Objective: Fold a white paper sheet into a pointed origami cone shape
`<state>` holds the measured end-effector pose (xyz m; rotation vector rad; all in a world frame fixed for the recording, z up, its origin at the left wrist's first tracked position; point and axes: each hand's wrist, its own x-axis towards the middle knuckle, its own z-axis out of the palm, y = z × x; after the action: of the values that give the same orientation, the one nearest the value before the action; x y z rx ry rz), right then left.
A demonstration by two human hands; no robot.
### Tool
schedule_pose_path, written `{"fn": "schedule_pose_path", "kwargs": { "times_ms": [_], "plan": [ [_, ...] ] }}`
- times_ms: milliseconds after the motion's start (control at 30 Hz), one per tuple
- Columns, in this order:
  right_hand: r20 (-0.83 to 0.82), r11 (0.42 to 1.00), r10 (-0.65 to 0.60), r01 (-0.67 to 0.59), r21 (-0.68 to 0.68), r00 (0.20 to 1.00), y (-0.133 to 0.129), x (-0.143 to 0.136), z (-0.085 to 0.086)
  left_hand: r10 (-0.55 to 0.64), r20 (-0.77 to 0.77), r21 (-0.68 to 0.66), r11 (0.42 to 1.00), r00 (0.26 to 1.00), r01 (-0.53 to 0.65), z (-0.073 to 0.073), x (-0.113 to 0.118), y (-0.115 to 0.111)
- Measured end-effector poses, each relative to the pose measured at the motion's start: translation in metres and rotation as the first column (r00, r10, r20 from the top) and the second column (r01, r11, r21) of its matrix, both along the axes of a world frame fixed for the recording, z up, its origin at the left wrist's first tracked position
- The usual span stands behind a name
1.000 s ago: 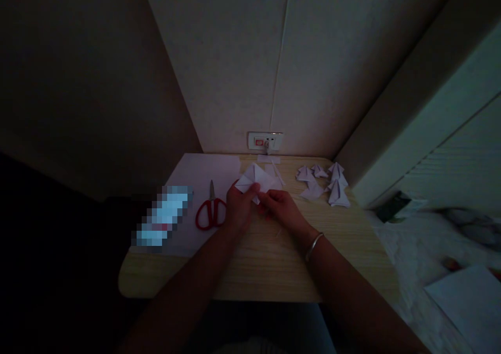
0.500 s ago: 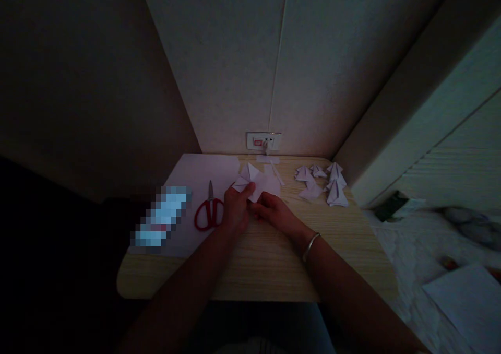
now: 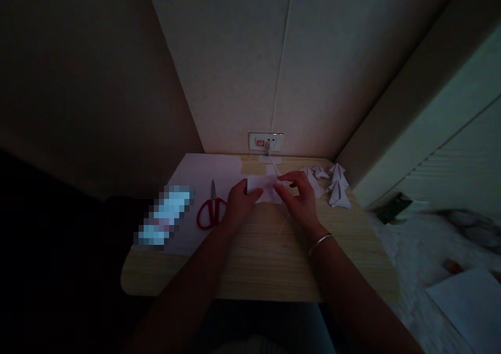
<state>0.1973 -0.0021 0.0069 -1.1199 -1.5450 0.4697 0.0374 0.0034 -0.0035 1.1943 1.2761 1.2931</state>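
Between my two hands is a piece of white paper, held just above the table with its broad side toward me. My left hand pinches its left end, thumb in front. At the right end, the thumb and forefinger of my right hand are closed on the paper's edge. Red-handled scissors lie left of my left hand, blades pointing away. Beneath them is a large white sheet. Beyond my right hand stand several folded paper pieces, partly hidden by that hand.
A blurred-out phone-like object lies on the sheet at the left. Paper strips lie at the back of the wooden table, below a wall socket. To the right, lower down, are a white sheet and a green box.
The paper has gone from a pointed, folded shape to a flat-looking rectangle facing me. My right hand has moved up and right, from below the paper to its right end.
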Motion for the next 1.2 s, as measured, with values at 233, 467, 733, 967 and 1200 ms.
{"fn": "schedule_pose_path", "kwargs": {
  "times_ms": [233,467,733,967,1200],
  "plan": [
    [0.216,0.994,0.108,-0.11,-0.003,0.97,0.004,0.005,-0.004,-0.156,-0.125,-0.03,0.988,0.98,0.154,0.0,0.004,-0.001],
    [0.039,0.985,0.114,-0.108,-0.134,0.993,0.005,0.002,-0.007,-0.17,-0.03,-0.026,0.985,0.985,0.169,0.0,0.003,-0.001],
    [-0.409,0.93,0.107,-0.237,-0.282,0.906,0.011,-0.002,-0.012,-0.108,0.522,-0.066,0.984,0.846,0.167,-0.001,0.012,-0.003],
    [-0.115,0.985,0.104,-0.118,-0.124,0.988,0.008,0.003,-0.012,-0.072,0.441,-0.043,0.994,0.895,0.101,0.0,0.011,-0.003],
    [0.198,0.973,0.182,-0.206,0.104,0.963,0.006,0.011,-0.008,-0.062,0.222,0.05,0.997,0.973,0.053,-0.007,0.004,0.004]
  ]
}}
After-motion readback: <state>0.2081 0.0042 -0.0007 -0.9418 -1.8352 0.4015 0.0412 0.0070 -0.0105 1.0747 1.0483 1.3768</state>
